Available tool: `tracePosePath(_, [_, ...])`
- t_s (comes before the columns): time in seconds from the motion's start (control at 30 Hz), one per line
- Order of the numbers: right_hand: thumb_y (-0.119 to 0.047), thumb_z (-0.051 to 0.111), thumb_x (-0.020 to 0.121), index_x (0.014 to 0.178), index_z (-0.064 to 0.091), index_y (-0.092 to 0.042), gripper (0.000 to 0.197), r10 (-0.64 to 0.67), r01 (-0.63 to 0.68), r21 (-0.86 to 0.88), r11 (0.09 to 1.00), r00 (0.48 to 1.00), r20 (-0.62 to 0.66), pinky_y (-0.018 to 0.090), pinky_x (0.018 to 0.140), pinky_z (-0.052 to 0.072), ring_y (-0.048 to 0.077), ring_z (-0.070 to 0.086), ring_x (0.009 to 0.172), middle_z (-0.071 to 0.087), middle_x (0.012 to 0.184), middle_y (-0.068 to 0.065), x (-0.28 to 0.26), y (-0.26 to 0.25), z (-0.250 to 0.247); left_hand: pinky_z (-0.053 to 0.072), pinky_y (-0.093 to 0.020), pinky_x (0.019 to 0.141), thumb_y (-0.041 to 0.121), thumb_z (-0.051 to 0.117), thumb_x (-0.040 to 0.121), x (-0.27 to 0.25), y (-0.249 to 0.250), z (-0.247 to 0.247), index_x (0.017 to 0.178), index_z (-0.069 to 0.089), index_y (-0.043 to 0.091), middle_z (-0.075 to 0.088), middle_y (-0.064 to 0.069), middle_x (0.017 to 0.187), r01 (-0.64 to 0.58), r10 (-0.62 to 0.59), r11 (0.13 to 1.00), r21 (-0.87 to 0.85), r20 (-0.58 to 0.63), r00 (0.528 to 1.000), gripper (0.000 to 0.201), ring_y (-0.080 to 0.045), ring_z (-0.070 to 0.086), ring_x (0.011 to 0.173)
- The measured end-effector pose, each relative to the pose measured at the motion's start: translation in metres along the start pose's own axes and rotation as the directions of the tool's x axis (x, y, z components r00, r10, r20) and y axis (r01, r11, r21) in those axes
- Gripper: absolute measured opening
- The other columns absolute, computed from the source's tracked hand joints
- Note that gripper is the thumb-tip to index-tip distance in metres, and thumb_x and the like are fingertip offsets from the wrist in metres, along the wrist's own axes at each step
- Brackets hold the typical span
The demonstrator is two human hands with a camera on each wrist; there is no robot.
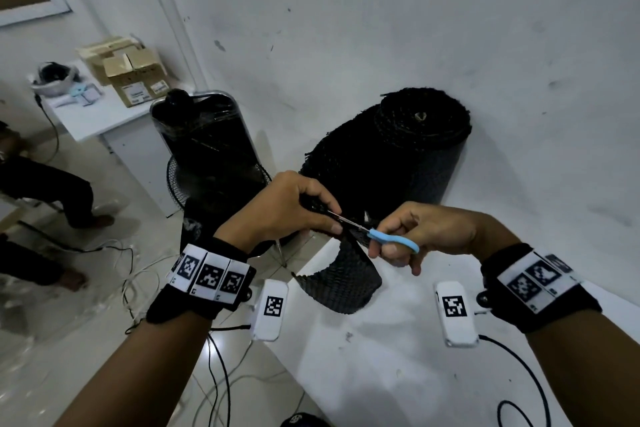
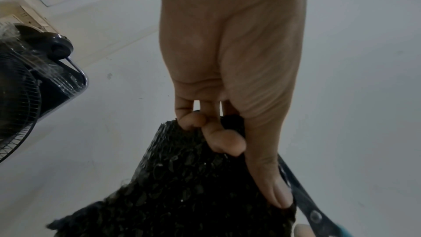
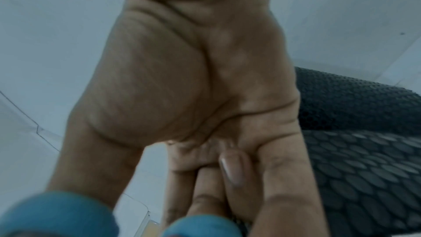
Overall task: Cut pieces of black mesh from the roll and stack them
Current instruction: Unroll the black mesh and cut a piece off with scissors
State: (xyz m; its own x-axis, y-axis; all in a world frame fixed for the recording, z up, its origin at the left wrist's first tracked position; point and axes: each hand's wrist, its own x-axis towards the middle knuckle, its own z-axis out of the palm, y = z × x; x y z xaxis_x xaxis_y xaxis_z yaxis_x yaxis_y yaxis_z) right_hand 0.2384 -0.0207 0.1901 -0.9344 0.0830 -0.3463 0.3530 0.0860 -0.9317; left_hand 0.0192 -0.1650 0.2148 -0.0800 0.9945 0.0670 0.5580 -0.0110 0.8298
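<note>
A big roll of black mesh (image 1: 412, 146) stands on end on the white table (image 1: 398, 357) against the wall. A loose sheet of mesh (image 1: 343, 284) runs from it toward me and curls down onto the table. My left hand (image 1: 294, 211) pinches the sheet's upper edge between thumb and curled fingers; the same black mesh (image 2: 182, 186) fills the left wrist view. My right hand (image 1: 415, 232) grips blue-handled scissors (image 1: 391, 241), whose blades reach into the mesh beside my left thumb. The blue handles (image 3: 56, 214) and the mesh (image 3: 353, 150) show in the right wrist view.
A black floor fan (image 1: 207, 163) stands left of the table's corner. A second white table (image 1: 100, 114) at the far left carries cardboard boxes (image 1: 135, 76). A seated person's legs (image 1: 52, 194) and loose cables (image 1: 138, 274) occupy the floor at left.
</note>
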Motion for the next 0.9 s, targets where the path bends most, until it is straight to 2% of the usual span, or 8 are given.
tracePosePath(0.07, [-0.051,0.083,0.069,0.1,0.076,-0.014,0.049,0.013,-0.013,0.013,1.0,1.0,0.013,0.028,0.058,0.054,0.027,0.049,0.069,0.049,0.076,0.015,-0.0015,-0.0004,-0.0002,0.05,-0.017,0.055,0.012,0.09,0.068,-0.0005,-0.0002,0.0012,0.085,0.078,0.012,0.075,-0.003,0.075,0.003,-0.003,1.0,-0.005,0.012,1.0,0.02,-0.008,0.064,0.053])
tracePosePath(0.13, [-0.051,0.083,0.07,0.1,0.076,-0.013,0.049,0.003,-0.003,0.038,0.999,1.0,0.016,0.03,0.059,0.05,0.032,0.047,0.068,0.048,0.075,0.016,-0.0009,-0.0005,-0.0003,0.055,-0.028,0.056,0.023,0.09,0.066,0.0002,-0.0001,0.0014,0.083,0.078,0.016,0.075,-0.004,0.077,-0.001,0.001,1.0,-0.001,0.009,1.0,0.022,-0.023,0.066,0.056])
tracePosePath(0.2, [-0.044,0.08,0.073,0.1,0.076,-0.013,0.04,-0.016,0.016,0.054,0.998,1.0,0.008,0.031,0.059,0.052,0.023,0.052,0.064,0.051,0.07,0.011,0.0002,-0.0006,0.0009,0.055,-0.035,0.058,0.032,0.088,0.064,0.001,0.0002,0.0003,0.083,0.078,0.019,0.074,-0.005,0.077,-0.011,0.011,1.0,0.004,0.005,1.0,0.025,-0.025,0.064,0.057])
tracePosePath(0.27, [-0.038,0.075,0.075,0.101,0.076,-0.013,0.037,-0.025,0.025,0.064,0.998,1.0,0.011,0.026,0.058,0.055,0.009,0.055,0.062,0.053,0.067,-0.001,0.0021,0.0008,0.0018,0.053,-0.033,0.057,0.031,0.088,0.066,0.0019,-0.0002,0.0009,0.083,0.078,0.018,0.074,-0.005,0.074,-0.019,0.019,1.0,0.016,0.006,1.0,0.024,-0.018,0.061,0.055])
tracePosePath(0.33, [-0.036,0.075,0.074,0.101,0.076,-0.012,0.036,-0.027,0.027,0.071,0.997,1.0,0.012,0.025,0.057,0.056,0.006,0.055,0.062,0.055,0.068,-0.004,0.0045,0.0031,0.0027,0.05,-0.029,0.055,0.026,0.089,0.068,0.0021,-0.0003,0.0026,0.083,0.078,0.017,0.073,-0.003,0.072,-0.013,0.013,1.0,0.027,0.006,1.0,0.02,-0.014,0.059,0.053])
tracePosePath(0.5, [-0.036,0.075,0.075,0.099,0.077,-0.017,0.031,-0.034,0.033,0.057,0.998,0.999,0.013,0.025,0.056,0.055,0.006,0.055,0.063,0.057,0.07,-0.004,0.0051,0.0053,0.0034,0.051,-0.035,0.056,0.036,0.085,0.064,0.0011,-0.0013,0.0036,0.083,0.079,0.019,0.073,-0.007,0.072,-0.004,0.003,1.0,0.009,0.011,1.0,0.026,-0.02,0.06,0.054])
tracePosePath(0.77, [-0.039,0.072,0.077,0.11,0.073,-0.012,0.043,-0.024,0.021,0.04,0.999,0.997,0.068,0.028,0.059,0.056,0.007,0.054,0.071,0.055,0.073,-0.006,-0.0013,0.0034,-0.0006,0.054,-0.028,0.06,0.029,0.088,0.063,0.0016,0.0005,-0.0017,0.084,0.079,0.019,0.075,-0.001,0.074,0.001,-0.001,1.0,-0.013,0.019,1.0,0.025,-0.015,0.065,0.06])
tracePosePath(0.9, [-0.04,0.073,0.076,0.114,0.072,-0.011,0.048,-0.023,0.023,0.004,1.0,0.999,0.047,0.028,0.06,0.055,0.006,0.054,0.076,0.055,0.077,-0.007,0.0019,0.001,0.002,0.049,-0.023,0.057,0.017,0.09,0.069,0.0035,0.0017,0.0055,0.086,0.08,0.017,0.073,-0.003,0.07,0.005,-0.006,1.0,0.014,0.08,0.997,0.02,-0.014,0.061,0.056])
